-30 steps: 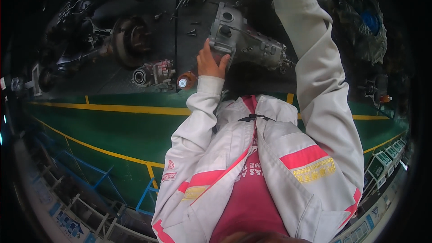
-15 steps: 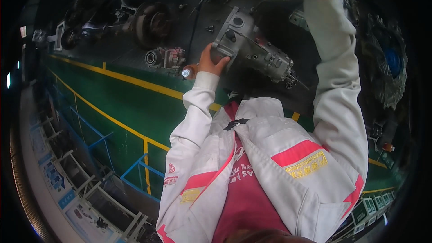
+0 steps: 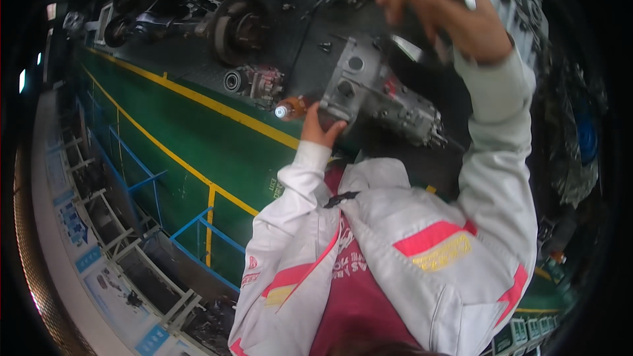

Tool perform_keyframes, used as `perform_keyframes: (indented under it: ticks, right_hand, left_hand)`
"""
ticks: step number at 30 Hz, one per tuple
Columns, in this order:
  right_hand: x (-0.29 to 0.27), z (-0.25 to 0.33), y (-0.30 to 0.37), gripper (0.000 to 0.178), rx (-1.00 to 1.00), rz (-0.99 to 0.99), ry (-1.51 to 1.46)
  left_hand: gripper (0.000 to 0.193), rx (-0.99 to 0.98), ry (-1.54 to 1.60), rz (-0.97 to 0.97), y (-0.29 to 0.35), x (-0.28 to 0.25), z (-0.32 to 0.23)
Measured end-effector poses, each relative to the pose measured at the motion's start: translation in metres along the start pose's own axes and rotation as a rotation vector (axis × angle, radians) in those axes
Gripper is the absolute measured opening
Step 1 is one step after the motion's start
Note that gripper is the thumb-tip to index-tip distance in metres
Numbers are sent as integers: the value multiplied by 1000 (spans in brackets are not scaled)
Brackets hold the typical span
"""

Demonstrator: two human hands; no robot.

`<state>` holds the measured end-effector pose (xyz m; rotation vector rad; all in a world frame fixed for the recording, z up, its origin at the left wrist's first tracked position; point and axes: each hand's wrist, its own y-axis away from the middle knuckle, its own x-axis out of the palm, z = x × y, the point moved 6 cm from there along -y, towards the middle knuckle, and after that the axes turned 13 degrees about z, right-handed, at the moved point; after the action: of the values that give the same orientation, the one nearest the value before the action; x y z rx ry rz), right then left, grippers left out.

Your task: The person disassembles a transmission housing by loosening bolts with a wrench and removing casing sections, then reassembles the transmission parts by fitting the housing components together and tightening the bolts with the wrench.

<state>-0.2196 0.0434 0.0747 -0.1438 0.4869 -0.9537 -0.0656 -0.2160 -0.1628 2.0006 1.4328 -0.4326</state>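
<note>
A grey cast-metal gearbox housing (image 3: 356,82) lies on the dark bench in front of me. My left hand (image 3: 321,128) is closed around its near left edge, thumb on one side and fingers on the other. Beside that hand is a small orange-brown bottle with a white cap (image 3: 290,107). Above the housing's right side, my right hand (image 3: 455,13) is raised, its curled fingers smeared by motion. A shiny metal piece (image 3: 407,47) shows below these fingers and another bright bit above them, seemingly one held tool whose kind is unclear.
A smaller metal unit with a round bearing end (image 3: 254,84) sits left of the bottle. Farther left lies an axle with a brake drum (image 3: 239,29). Small bolts (image 3: 324,47) lie beyond the housing. Large castings (image 3: 583,138) stand at right; blue railings (image 3: 142,184) run at lower left.
My right hand has come down and nearer from the top edge, and now shows whole above the housing. The left hand keeps its hold. The whole view has shifted slightly.
</note>
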Motion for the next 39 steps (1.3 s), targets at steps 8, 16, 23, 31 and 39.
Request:
perform_keyframes:
  ticks: [8, 16, 23, 31, 39]
  right_hand:
    - [10, 12, -14, 33, -65, 112, -52]
    - [8, 7, -28, 26, -53, -108, 98]
    - [12, 9, -17, 38, -89, -1, 47]
    - [6, -9, -6, 40, 23, -459, -252]
    - [43, -17, -33, 44, 114, -191, -399]
  left_hand:
    - [67, -89, 75, 17, 28, 4, -11]
    - [62, -73, 155, 44, 15, 9, 8]
    - [62, -111, 266, 67, 14, 10, 5]
    - [67, -85, 197, 31, 17, 5, -2]
    - [67, -224, 173, 119, 22, -2, -15]
